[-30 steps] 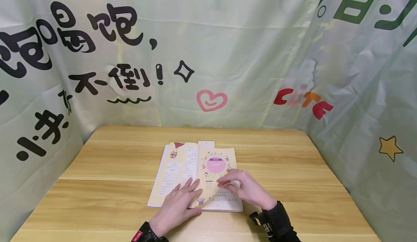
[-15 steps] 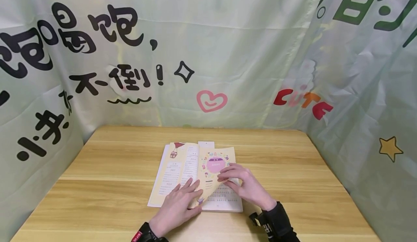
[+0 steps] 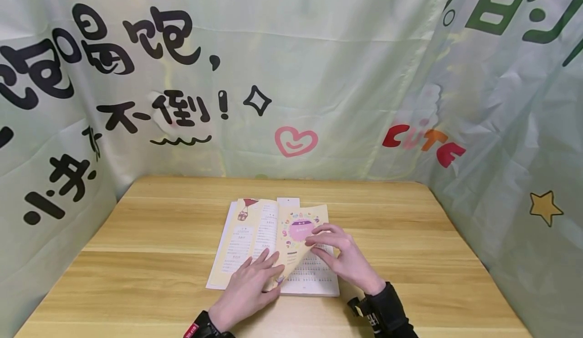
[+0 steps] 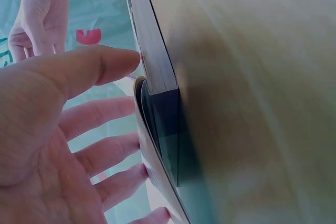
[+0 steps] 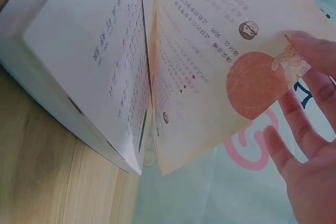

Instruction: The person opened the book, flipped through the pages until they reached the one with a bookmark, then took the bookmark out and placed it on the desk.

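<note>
A thick book lies open on the table, its left-hand page [image 3: 232, 257] covered in printed lines. My left hand [image 3: 248, 287] rests on it near the fold, fingers spread, with the thumb at the lower edge. In the left wrist view the fingers touch the book's page edges [image 4: 149, 40]. On the right side, a cream page [image 3: 291, 237] with a pink circle is partly raised. My right hand [image 3: 343, 257] pinches this page by its outer edge. The right wrist view shows the page's underside [image 5: 199, 108], printed with text and a red-orange disc. Below it lies a white text page [image 3: 314, 277].
The book sits on a wooden table [image 3: 159, 226] near its front. A small white tab [image 3: 289, 202] sticks out past the book's top edge. A printed cloth [image 3: 328, 85] hangs behind the table and along both sides.
My right hand has lifted the page's lower right corner further up and to the left, baring more of the text page below. My left hand has stayed nearly still.
</note>
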`<action>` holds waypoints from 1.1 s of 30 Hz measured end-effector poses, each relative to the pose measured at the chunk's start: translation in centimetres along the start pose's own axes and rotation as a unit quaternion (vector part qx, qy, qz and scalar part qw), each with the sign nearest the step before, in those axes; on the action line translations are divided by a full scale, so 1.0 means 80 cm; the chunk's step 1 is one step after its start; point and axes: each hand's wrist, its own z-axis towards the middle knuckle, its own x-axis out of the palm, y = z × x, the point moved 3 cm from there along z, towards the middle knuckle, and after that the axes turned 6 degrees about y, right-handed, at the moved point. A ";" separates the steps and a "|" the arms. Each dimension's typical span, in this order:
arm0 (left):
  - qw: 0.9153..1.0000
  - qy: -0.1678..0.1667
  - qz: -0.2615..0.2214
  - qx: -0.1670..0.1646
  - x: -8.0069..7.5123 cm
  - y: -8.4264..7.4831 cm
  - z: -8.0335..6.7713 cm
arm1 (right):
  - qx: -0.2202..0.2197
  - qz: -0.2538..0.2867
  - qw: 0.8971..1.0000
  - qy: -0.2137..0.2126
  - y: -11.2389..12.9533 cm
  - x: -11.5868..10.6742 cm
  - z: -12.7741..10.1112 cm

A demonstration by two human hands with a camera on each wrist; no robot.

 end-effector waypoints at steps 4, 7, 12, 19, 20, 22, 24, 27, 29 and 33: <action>1.000 0.001 -0.007 -0.004 0.000 -0.001 0.001 | -0.030 -0.021 0.999 -0.028 0.000 0.002 0.002; 1.000 0.005 -0.015 -0.007 0.001 -0.001 0.001 | -0.049 -0.053 0.996 -0.049 0.001 0.003 0.004; 1.000 0.007 -0.019 -0.009 0.003 -0.001 0.001 | -0.037 -0.103 0.992 -0.069 0.001 0.007 0.005; 1.000 0.002 -0.017 -0.011 0.003 -0.002 0.002 | 0.005 -0.127 0.987 -0.101 0.001 0.010 0.004; 1.000 0.002 -0.015 -0.011 0.003 -0.002 0.002 | 0.008 -0.128 0.986 -0.107 0.001 0.010 0.004; 1.000 0.001 -0.013 -0.012 0.003 -0.002 0.002 | 0.013 -0.132 0.984 -0.117 0.001 0.011 0.004; 1.000 0.000 -0.013 -0.014 0.003 -0.003 0.002 | 0.020 -0.131 0.983 -0.123 0.001 0.014 0.004; 1.000 -0.003 -0.015 -0.014 0.002 -0.003 0.003 | 0.039 -0.124 0.983 -0.128 0.002 0.017 0.004; 1.000 -0.006 -0.015 -0.013 0.003 -0.003 0.003 | 0.052 -0.107 0.985 -0.124 0.004 0.019 0.004; 1.000 -0.014 -0.010 -0.007 0.002 -0.003 0.003 | 0.082 -0.049 0.990 -0.102 0.006 0.025 0.003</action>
